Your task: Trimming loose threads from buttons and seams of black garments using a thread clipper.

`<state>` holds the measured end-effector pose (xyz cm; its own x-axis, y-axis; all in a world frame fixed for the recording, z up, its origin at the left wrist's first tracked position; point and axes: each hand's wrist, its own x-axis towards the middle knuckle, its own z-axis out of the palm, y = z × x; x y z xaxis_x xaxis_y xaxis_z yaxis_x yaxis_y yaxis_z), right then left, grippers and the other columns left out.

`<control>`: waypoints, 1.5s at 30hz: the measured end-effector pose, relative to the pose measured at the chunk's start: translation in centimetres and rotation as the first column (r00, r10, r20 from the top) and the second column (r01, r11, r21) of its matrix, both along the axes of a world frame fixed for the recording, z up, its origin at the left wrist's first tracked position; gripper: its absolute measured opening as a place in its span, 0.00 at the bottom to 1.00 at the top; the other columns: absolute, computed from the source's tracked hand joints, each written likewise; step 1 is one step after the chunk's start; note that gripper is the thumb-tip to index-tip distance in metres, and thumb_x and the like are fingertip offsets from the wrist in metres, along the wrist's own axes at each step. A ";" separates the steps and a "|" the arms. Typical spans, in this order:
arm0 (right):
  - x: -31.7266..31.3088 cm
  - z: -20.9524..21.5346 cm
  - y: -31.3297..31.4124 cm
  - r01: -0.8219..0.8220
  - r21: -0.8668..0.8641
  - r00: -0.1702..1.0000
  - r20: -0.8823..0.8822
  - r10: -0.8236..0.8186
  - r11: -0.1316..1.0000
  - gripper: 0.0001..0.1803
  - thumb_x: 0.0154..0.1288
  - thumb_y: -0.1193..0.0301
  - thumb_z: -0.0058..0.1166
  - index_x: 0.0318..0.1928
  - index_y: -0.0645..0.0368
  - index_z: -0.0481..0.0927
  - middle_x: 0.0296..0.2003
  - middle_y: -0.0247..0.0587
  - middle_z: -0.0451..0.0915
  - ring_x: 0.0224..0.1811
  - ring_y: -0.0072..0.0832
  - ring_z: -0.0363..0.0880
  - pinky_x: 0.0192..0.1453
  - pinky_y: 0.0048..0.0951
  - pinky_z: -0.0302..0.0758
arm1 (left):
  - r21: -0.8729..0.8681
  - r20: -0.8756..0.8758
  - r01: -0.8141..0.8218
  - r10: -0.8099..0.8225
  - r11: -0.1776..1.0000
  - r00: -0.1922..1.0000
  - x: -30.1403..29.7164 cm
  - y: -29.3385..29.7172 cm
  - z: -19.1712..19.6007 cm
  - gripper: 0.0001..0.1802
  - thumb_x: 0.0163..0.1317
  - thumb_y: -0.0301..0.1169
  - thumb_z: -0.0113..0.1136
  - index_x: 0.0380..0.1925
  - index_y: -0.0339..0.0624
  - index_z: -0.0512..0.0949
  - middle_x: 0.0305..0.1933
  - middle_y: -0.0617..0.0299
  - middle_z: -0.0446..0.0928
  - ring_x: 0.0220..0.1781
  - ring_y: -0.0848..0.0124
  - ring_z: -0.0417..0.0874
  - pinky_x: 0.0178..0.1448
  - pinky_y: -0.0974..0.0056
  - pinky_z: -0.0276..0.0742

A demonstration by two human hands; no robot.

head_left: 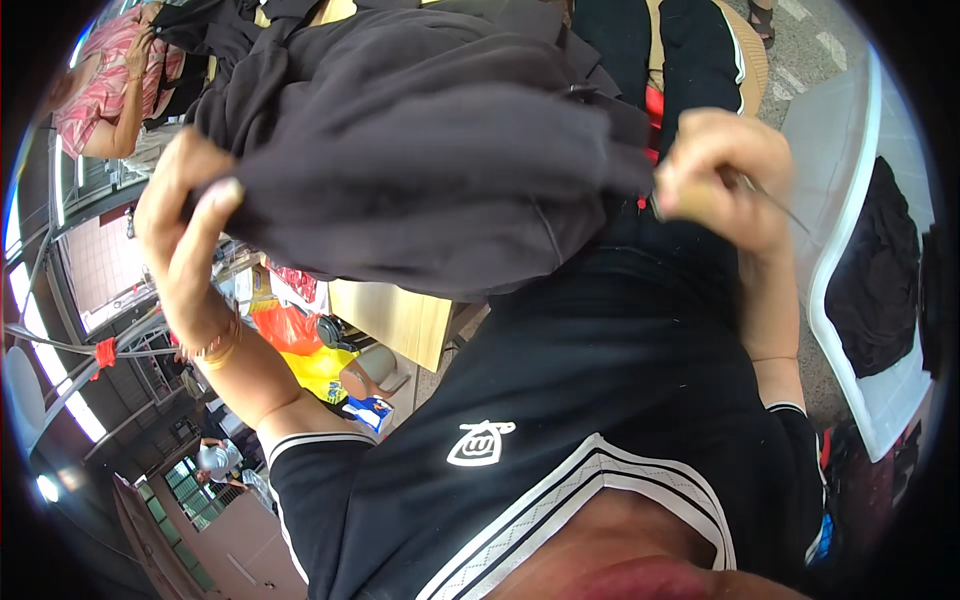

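Note:
A dark grey-black garment [430,190] is stretched across in front of me, blurred by motion. At its left end my left hand [190,215] grips the cloth between thumb and fingers. My right hand [725,180] is closed at the garment's narrow right end, its fingertips pinched by the edge. A thin metal tool [775,200] pokes out of the back of that hand; its kind is mostly hidden by the fingers. Whether the right fingertips also pinch the cloth is blurred. More dark cloth [400,50] is heaped beyond the garment.
A white plastic bin [850,230] with dark cloth [875,280] inside stands at right. A wooden tabletop [390,315] lies left of my body, near a red bag [285,325] and a person in yellow [320,375]. At far left, another person [110,85] handles dark cloth.

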<state>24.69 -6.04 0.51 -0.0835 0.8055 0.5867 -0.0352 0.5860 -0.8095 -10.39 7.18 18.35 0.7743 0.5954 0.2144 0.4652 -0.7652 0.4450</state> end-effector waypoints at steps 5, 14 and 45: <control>-2.5 0.2 -0.3 -0.475 -0.024 0.880 0.003 0.475 0.880 0.09 0.46 0.77 0.74 0.28 0.59 0.84 0.14 0.28 0.70 0.12 0.17 0.64 0.16 0.25 0.54 | -0.443 -0.455 -0.057 -0.170 0.895 0.874 -0.1 -2.1 1.7 0.17 0.51 0.34 0.71 0.36 0.31 0.84 0.31 0.56 0.79 0.36 0.64 0.77 0.43 0.62 0.70; -4.6 -2.6 -1.7 -0.655 -0.405 0.710 -0.040 0.703 0.638 0.11 0.55 0.78 0.65 0.40 0.65 0.87 0.29 0.44 0.85 0.25 0.29 0.83 0.27 0.25 0.74 | -0.156 -0.362 0.330 -0.365 0.931 0.858 10.7 -4.5 -3.3 0.10 0.55 0.20 0.64 0.38 0.35 0.81 0.37 0.56 0.80 0.35 0.62 0.81 0.39 0.66 0.74; -2.6 -1.5 -2.1 -0.142 -0.045 0.852 0.503 0.145 0.989 0.11 0.48 0.78 0.64 0.33 0.63 0.78 0.19 0.34 0.61 0.18 0.26 0.61 0.22 0.28 0.56 | -0.358 0.148 -0.215 0.282 0.909 0.948 5.5 -15.7 -13.3 0.06 0.58 0.24 0.69 0.34 0.36 0.83 0.31 0.61 0.79 0.28 0.75 0.78 0.31 0.73 0.71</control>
